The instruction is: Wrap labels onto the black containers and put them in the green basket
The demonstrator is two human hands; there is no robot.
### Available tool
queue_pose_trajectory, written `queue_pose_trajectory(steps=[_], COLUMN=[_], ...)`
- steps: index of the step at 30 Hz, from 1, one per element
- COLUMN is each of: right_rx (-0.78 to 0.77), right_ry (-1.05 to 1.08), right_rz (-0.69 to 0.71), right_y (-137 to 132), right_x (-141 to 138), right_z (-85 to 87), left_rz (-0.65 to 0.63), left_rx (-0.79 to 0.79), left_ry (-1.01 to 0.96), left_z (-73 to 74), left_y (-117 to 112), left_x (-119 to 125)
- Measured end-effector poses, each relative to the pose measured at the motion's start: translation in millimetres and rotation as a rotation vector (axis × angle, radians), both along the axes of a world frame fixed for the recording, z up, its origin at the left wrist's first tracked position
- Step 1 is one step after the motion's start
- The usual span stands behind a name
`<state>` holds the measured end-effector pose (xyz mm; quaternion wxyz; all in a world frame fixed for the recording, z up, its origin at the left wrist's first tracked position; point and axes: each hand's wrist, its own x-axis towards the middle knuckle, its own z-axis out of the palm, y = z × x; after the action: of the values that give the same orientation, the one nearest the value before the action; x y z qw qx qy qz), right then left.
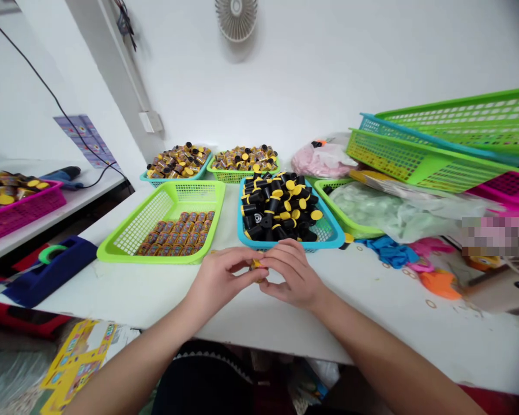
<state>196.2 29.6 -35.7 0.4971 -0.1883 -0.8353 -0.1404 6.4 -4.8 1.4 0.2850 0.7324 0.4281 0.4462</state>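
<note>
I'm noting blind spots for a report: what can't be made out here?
All in the head view:
Small yellow piece: mostly hidden by the left hand and right hand.
Magenta basket: cut off by the left edge.
Patterned pieces: print too small to read.
Rightmost floor-level items: none legible beyond blur.

Tape dispenser (54,271) at bench (251,323) near-left corner. Right of it, basket (155,258), tubs (179,236) in rows toward its near-right side. Next right, second basket (292,245), loose parts (281,207) inside. Behind, at far edge: filled left rear basket (158,182), right rear basket (242,176). Far-right: basket stack (424,158), bag (384,210) before it. Left hand (222,271), right hand (294,271) before second basket, small piece (257,265) between.
</note>
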Motion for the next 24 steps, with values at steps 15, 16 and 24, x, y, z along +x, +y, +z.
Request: queue_pose_trajectory(steps=[15, 16, 24], right_rx=[0.003, -0.019, -0.185], right_ry=[-0.115, -0.101, -0.047], right_rz=[-0.228, -0.339, -0.672], right_y=[17, 24, 57], right_x=[17, 23, 54], right_z=[-2.5, -1.8, -4.0], left_rz=[0.199, 0.292, 0.567], left_rx=[0.005, 0.018, -0.340], left_ry=[0.231, 0.304, 0.855], left_z=[25.5, 35.2, 41.4], left_y=[29, 46, 174], left_x=[-62, -81, -182])
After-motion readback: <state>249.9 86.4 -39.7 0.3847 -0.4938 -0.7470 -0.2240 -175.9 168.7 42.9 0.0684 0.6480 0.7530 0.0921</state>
